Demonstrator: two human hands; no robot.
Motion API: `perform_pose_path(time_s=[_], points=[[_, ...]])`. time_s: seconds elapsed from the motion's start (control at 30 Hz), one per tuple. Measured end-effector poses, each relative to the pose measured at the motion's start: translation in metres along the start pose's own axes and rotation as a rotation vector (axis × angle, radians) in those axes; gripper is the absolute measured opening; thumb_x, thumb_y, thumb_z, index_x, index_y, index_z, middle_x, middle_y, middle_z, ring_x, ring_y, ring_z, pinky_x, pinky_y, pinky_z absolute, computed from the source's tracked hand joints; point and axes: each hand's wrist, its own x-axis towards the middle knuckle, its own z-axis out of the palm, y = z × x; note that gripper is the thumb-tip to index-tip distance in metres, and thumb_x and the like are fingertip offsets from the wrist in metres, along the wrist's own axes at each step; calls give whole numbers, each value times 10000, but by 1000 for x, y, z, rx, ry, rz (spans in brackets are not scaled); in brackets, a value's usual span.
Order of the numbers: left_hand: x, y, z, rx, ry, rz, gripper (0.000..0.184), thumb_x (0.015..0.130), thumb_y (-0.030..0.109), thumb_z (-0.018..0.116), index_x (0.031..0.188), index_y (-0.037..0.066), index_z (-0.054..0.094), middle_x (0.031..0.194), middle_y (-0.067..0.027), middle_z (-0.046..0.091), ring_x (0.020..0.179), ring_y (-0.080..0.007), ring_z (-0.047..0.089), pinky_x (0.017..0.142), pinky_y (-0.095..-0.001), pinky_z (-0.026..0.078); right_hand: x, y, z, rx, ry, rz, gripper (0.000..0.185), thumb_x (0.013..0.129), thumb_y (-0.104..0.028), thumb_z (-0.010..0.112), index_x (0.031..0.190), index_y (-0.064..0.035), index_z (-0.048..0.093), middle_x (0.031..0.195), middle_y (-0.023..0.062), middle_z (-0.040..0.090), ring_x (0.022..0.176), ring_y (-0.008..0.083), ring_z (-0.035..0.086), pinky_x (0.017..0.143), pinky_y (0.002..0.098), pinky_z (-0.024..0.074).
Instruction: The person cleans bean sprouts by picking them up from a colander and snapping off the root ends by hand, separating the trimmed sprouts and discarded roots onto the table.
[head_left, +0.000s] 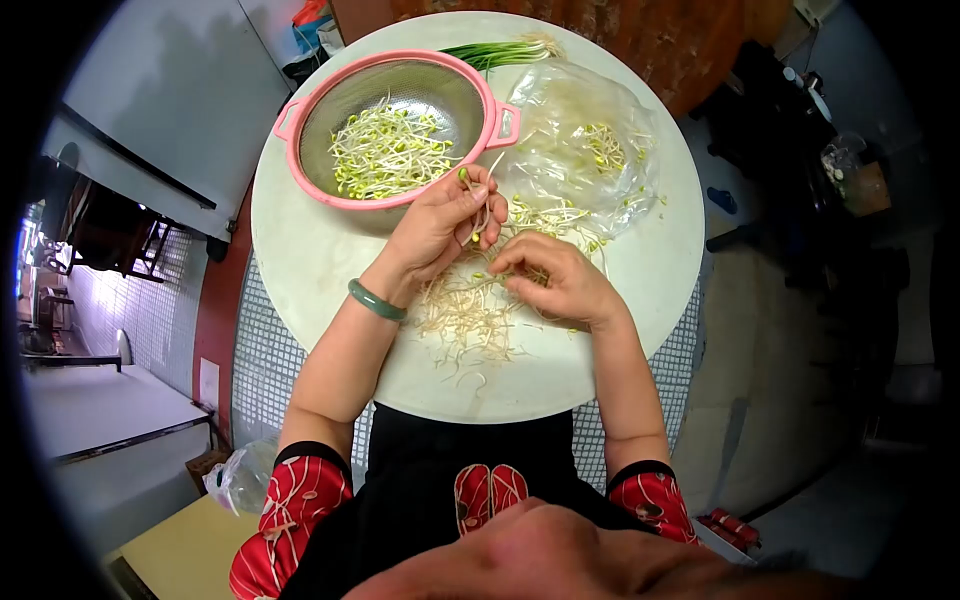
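My left hand [450, 218], with a green bangle on the wrist, is closed round a few bean sprouts [483, 205] just in front of the pink-rimmed colander [292, 150]. Inside the colander lies a heap of sprouts [388, 150] with yellow-green heads. My right hand [555, 278] is beside it on the right, thumb and fingers pinched near a thin sprout. Below both hands a loose pile of thin root ends [470, 315] is spread on the round white table [520, 385]. More sprouts [545, 215] lie behind my right hand, at the mouth of a clear plastic bag [570, 120].
A bunch of green onions [500, 52] lies at the table's far edge, behind the colander. A blue slipper [721, 201] is on the floor to the right. At the lower left a clear bag [245, 478] sits near a yellow surface [190, 550].
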Motion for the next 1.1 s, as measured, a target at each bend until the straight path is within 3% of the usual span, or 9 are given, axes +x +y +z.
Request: perform_pose_path(time_s=[0.07,0.2,0.4,0.5,0.63,0.67,0.77,0.87,1.1], points=[[1,0,7,5,56,-18,141,1000,192,483,1060,64,471,789,-37,537,627,-122,508,553,-233,419,-2,-2,-5,-127,58,138,171,794,-172,707,929,-72,674,861,76,634,837,231,598,851,379,448],[-1,6,-1,-87,40,-76,156,975,181,541,1058,69,473,713,21,430,550,-65,384,473,-196,315,3,14,-3,-444,107,24,160,768,-195,733,861,-80,672,835,47,619,817,237,582,833,359,432],[-1,7,0,75,99,-47,195,933,189,619,1046,81,502,683,61,410,498,-31,320,420,-188,244,4,17,0,-474,133,3,130,788,-170,720,856,-76,661,830,49,609,803,217,579,810,334,437],[0,3,-3,126,107,-75,164,924,184,629,1011,73,545,679,63,432,505,-26,333,425,-190,261,7,8,0,-31,423,223,101,812,-139,707,844,-62,651,824,33,600,806,158,584,763,294,451],[1,-6,2,206,123,-163,176,908,153,643,1036,44,592,751,44,537,607,-19,455,509,-174,368,5,21,-6,508,541,281,99,918,-100,620,957,-10,612,871,22,628,808,88,578,751,226,463],[2,-10,7,241,129,-167,187,904,143,646,1051,36,600,779,36,568,646,-19,497,542,-170,400,4,27,-8,531,509,249,121,947,-98,583,1011,6,587,883,32,633,799,80,579,746,209,463],[4,-19,21,296,166,-82,218,898,135,651,1090,43,604,706,81,524,509,4,360,450,-173,262,4,35,-4,620,436,254,113,944,-109,592,995,-8,588,875,28,632,811,76,582,753,211,463],[7,-31,15,174,161,-19,201,907,115,631,1091,41,600,755,29,613,510,-1,397,446,-163,287,6,30,3,698,362,245,114,944,-128,599,989,-25,584,863,28,628,809,69,571,751,206,456],[5,-24,10,81,147,-221,111,929,125,598,1008,48,612,746,-24,630,498,-11,391,425,-158,271,6,38,5,853,281,305,138,940,-155,611,977,-36,552,849,26,612,785,70,551,724,204,449]])
